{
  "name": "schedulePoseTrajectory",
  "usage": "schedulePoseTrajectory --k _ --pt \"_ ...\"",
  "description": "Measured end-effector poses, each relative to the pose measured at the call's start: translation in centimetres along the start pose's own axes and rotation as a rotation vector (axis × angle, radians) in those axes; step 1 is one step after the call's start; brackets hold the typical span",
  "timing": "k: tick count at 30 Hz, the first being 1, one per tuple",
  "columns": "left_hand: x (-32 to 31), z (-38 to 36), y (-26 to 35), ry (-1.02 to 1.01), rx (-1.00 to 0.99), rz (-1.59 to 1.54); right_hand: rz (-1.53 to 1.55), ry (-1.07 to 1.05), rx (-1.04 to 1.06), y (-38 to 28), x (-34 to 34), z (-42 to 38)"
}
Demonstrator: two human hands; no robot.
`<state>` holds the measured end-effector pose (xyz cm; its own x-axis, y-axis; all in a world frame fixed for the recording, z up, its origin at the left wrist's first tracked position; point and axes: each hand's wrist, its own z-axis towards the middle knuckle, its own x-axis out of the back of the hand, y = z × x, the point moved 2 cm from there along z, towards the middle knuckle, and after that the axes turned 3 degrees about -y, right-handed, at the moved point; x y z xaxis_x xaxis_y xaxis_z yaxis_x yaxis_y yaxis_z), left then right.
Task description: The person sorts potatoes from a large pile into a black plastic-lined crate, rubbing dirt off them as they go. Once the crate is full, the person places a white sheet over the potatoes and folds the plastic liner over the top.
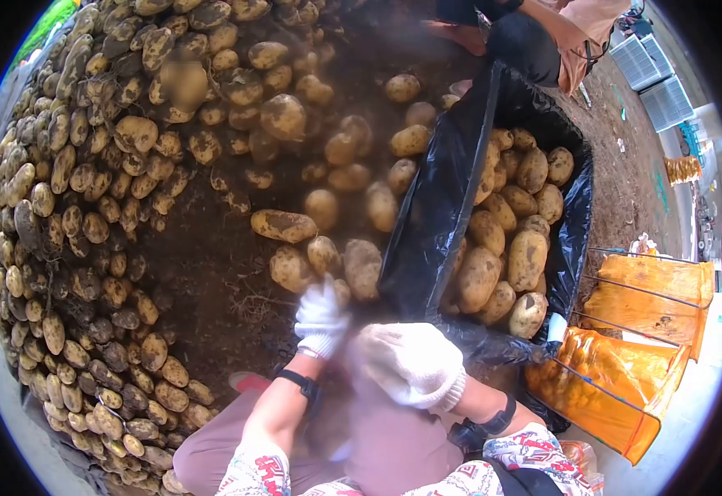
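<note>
My left hand (321, 321), in a white knit glove, reaches to the near edge of a group of loose potatoes; its fingers are smeared by motion. A potato (340, 292) shows right at its fingertips, with a larger potato (363, 269) just beyond. My right hand (415, 364), gloved in white too, is over my lap with its back turned up. Its fingers point left and blur, so I cannot tell what they hold. Beyond the right hand is a long container lined with black plastic (427, 240), partly filled with potatoes (493, 231).
A large heap of soil-covered potatoes (71, 207) curves along the left side. Bare soil (204, 256) lies between heap and container. Two orange mesh sacks (609, 388) stand at the right. Another person (535, 41) sits at the container's far end. Stacked pale crates (650, 78) are further back.
</note>
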<state>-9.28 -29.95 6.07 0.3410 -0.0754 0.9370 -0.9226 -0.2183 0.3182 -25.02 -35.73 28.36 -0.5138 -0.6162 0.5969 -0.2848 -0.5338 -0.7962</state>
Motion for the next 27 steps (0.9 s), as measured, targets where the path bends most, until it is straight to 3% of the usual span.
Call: schedulePoseTrajectory --k 2,6,9,10,12,13,14,17,18,20,22,23,24,26,27 --pt "0.0 1.3 0.7 -0.195 0.103 0.125 -0.017 0.022 0.01 0.3 -0.5 -0.1" --pt "1.4 1.6 0.5 -0.129 0.028 0.104 0.003 0.085 0.092 -0.5 -0.3 1.1" --pt "5.6 -0.1 -1.6 -0.204 0.349 -0.512 0.017 0.078 0.037 -1.5 0.8 1.6" --pt "6.8 -0.9 -2.5 -0.212 0.489 -0.73 0.091 0.235 -0.028 -0.4 -0.4 0.4" --pt "8.2 -1.3 -4.3 -0.133 0.564 -1.297 0.327 0.282 -0.343 1.2 -1.7 0.0" --pt "9.2 -1.6 -4.2 -0.039 0.476 -1.505 0.527 0.331 -0.415 1.4 -2.2 0.1" --pt "12.2 -1.2 -2.6 0.049 0.362 -1.711 0.414 0.325 -0.305 0.9 -2.0 0.9" --pt "15.4 -0.4 0.2 0.148 0.206 -1.539 0.134 0.358 -0.053 -0.5 -2.6 2.0" --pt "18.0 -0.4 2.1 0.194 0.041 -1.153 0.104 0.363 -0.162 -1.2 -2.9 1.4" --pt "18.3 -0.9 4.6 0.246 -0.066 -1.031 0.097 0.501 -0.202 -1.0 -2.3 0.5" --pt "20.5 -1.0 8.1 0.186 -0.104 -1.225 0.309 0.454 -0.339 0.1 0.9 -1.3" --pt "20.8 -0.9 8.6 0.104 -0.153 -1.113 0.58 0.407 -0.475 -1.0 3.9 -1.5" --pt "20.5 -0.5 8.3 0.011 -0.27 -1.006 0.65 0.386 -0.596 -0.8 6.0 -2.7" --pt "19.2 -0.2 7.5 -0.123 -0.128 -1.142 0.542 0.629 -0.199 5.9 7.5 -6.9" --pt "18.5 -0.1 6.6 -0.067 -0.063 -1.148 0.571 0.735 -0.24 6.2 10.2 -7.7"
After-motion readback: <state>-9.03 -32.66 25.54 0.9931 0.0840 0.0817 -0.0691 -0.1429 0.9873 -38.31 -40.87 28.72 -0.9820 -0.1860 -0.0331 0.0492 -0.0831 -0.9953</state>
